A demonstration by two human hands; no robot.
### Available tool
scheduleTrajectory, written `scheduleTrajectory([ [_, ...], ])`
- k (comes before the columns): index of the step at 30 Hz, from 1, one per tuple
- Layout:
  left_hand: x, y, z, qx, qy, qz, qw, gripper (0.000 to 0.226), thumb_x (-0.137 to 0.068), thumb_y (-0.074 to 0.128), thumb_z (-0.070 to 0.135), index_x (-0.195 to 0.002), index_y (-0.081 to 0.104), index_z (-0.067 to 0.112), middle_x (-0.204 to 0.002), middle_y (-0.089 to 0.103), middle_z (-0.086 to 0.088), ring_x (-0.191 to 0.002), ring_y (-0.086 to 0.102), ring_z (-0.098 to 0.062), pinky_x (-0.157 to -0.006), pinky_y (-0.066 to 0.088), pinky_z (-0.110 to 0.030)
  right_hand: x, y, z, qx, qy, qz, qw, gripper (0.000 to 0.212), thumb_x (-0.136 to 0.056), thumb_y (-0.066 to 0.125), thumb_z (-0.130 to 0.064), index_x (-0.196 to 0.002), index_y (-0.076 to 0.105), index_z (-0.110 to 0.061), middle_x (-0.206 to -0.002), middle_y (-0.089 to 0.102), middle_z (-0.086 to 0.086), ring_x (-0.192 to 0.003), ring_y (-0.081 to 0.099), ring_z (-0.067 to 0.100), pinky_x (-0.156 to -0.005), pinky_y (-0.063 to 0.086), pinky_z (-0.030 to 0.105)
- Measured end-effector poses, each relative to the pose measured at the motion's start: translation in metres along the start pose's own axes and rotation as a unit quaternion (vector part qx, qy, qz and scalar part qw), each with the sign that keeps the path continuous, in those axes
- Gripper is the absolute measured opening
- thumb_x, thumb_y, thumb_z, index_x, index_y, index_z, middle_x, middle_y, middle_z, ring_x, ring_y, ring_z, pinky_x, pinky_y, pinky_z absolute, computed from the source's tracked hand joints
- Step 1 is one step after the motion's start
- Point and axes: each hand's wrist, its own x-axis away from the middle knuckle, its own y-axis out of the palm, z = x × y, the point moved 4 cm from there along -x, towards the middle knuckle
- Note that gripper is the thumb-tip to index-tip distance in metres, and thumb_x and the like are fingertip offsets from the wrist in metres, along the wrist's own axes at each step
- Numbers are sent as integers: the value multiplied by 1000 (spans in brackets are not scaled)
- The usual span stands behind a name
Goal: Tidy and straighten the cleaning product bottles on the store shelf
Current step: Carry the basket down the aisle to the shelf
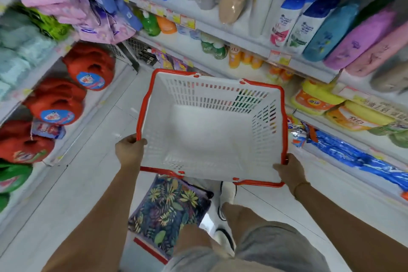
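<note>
Two hands are closed on a white basket (212, 130) with a red rim, held over the aisle floor (88, 183): the left hand (130, 152) is wrapped over the near-left corner, the right hand (289, 171) is clamped on the near-right corner. Nothing is seen inside it. Red jugs (88, 68) are stacked on the left shelves, while shampoo bottles (309, 20) and yellow detergent bottles (318, 99) are lined up on the right shelves (247, 35). A leaf-print bag (167, 212) is seen below the basket.
</note>
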Motion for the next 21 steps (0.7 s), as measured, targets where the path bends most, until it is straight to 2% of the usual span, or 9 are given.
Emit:
scheduleTrajectory([
  [3,-29,3,25,-34,28,-8,999,20,-75,68,-2,-95,72,1,-88,68,-10,-79,60,-23,-77,48,-28,-10,12,-13,18,29,-43,998,25,-82,65,-7,-106,57,-1,-106,63,16,-90,54,26,-79,44,32],
  [9,-64,14,56,-90,48,-10,995,24,-76,69,0,-100,72,0,-94,71,-12,-82,61,-24,-77,46,-27,-31,29,-41,49,53,-49,996,29,-82,64,-5,-108,55,3,-108,62,20,-91,54,31,-78,45,34],
  [11,-71,19,64,-107,57,-12,993,21,-78,67,-1,-98,72,-2,-92,69,-11,-80,59,-24,-75,44,-26,-39,32,-50,43,63,-54,996,30,-81,64,-3,-110,56,2,-110,61,20,-93,54,31,-80,44,33],
  [15,-92,32,76,-117,62,-23,991,17,-78,65,-2,-93,72,-3,-89,69,-12,-79,60,-27,-77,47,-28,-52,38,-61,28,96,-63,993,39,-79,65,-4,-117,56,1,-117,61,20,-108,54,37,-94,46,43],
  [19,-127,48,80,-127,56,-43,989,14,-77,65,-1,-89,73,1,-82,65,-9,-76,58,-26,-73,46,-28,-64,55,-70,18,116,-45,992,37,-79,63,-3,-115,57,1,-115,61,21,-107,55,38,-93,48,44],
  [21,-147,56,79,-128,49,-54,989,8,-76,65,1,-79,69,7,-77,62,-11,-74,56,-26,-69,44,-29,-68,66,-75,12,125,-39,991,36,-79,62,-3,-114,58,1,-115,61,21,-106,55,38,-92,48,44],
])
